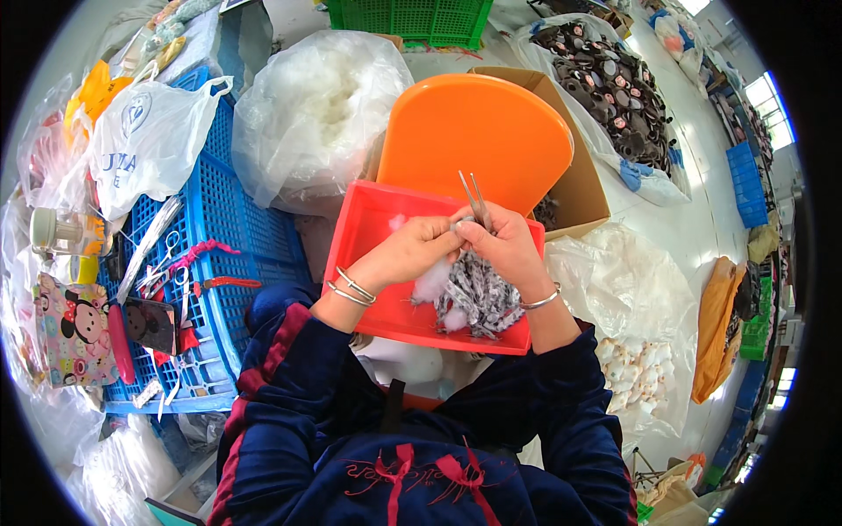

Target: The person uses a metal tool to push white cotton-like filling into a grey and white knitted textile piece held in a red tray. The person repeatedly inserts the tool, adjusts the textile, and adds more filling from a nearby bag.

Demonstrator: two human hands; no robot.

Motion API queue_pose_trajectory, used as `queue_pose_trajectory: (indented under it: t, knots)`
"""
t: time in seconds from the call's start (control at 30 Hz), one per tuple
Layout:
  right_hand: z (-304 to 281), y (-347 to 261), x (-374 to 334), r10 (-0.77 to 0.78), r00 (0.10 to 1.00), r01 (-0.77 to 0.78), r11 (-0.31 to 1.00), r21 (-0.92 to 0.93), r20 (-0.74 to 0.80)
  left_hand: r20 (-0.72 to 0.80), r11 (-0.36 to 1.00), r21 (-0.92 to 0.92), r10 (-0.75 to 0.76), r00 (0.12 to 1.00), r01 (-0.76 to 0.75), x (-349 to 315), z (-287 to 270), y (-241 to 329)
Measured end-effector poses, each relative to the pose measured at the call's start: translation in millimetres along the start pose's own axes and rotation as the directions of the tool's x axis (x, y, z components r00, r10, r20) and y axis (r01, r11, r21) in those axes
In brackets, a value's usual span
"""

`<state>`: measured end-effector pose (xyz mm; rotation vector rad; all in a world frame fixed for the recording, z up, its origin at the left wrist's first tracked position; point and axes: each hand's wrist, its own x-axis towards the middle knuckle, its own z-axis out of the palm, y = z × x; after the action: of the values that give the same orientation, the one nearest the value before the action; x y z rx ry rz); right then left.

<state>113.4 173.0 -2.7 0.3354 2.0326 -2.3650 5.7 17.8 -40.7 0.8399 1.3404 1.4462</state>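
Sweatshirt [417,491] lies nearest. Above the red tray [372,216], the left hand [410,251] pinches a small grey piece [457,228]; the right hand [506,246] grips tweezers [478,200], fingertips beside the left's. Piece judged light, soft, pliable; hold by its edge

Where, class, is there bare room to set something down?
The orange panel is bare, bordered by stuffing bag, cardboard box and red tray. White floor shows between the dark pieces and right-hand blue bin. Crowded: top of the blue crate; the tray's lower right, under grey strips.
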Motion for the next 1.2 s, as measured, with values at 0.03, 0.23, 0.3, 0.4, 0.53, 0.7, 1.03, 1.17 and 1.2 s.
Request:
queue_pose_trajectory:
  t: [0.03, 0.23, 0.3, 0.4, 0.53, 0.7, 1.03, 1.17, 1.2]
  knots:
    - [0.3, 0.9, -0.1, -0.024, 1.0, 0.025, 0.999, 0.042, -0.012, 0.017, 0.999, 0.026, 0.029, 0.999, -0.029, -0.2, 1.7, -0.1]
    - [-22.0, -4.6, -2.4, -0.172, 0.942, 0.148, 0.984, -0.103, -0.289, 0.123, 0.976, 0.214, 0.006, 0.992, -0.032, -9.2, 2.5, 24.4]
    - [-44.7, -10.0, -2.0, -0.173, 0.902, 0.179, 0.984, -0.02, -0.395, 0.171, 0.986, 0.168, -0.012, 0.985, -0.018, -12.4, 0.4, 15.6]
    - [-46.5, -12.5, -5.2, -0.195, 0.889, 0.222, 0.975, 0.018, -0.415, 0.191, 0.985, 0.164, -0.082, 0.978, 0.05, -6.8, -0.1, 9.4]
    - [-43.8, -13.9, -5.5, -0.159, 0.906, 0.177, 0.984, 0.01, -0.392, 0.009, 0.99, -0.141, -0.011, 1.0, 0.012, -5.1, 14.7, 14.9]
    - [-34.9, -8.1, -4.6, -0.114, 0.942, 0.141, 0.988, 0.065, -0.317, 0.155, 0.985, -0.13, -0.089, 0.984, 0.11, -4.1, 17.2, 12.4]
    - [-13.2, 4.2, -0.9, -0.003, 0.99, 0.029, 0.982, 0.185, -0.139, 0.095, 0.991, -0.085, -0.097, 0.991, 0.105, -6.1, 16.3, 13.1]
    - [-14.7, 2.5, -3.6, -0.053, 0.972, 0.096, 0.979, 0.181, -0.228, 0.107, 0.996, -0.039, -0.073, 0.992, 0.077, -9.0, 11.8, 22.8]
    - [-15.6, 3.7, -3.5, -0.059, 0.967, 0.106, 0.977, 0.183, -0.247, 0.115, 0.996, -0.032, -0.077, 0.99, 0.082, -8.4, 9.9, 23.3]
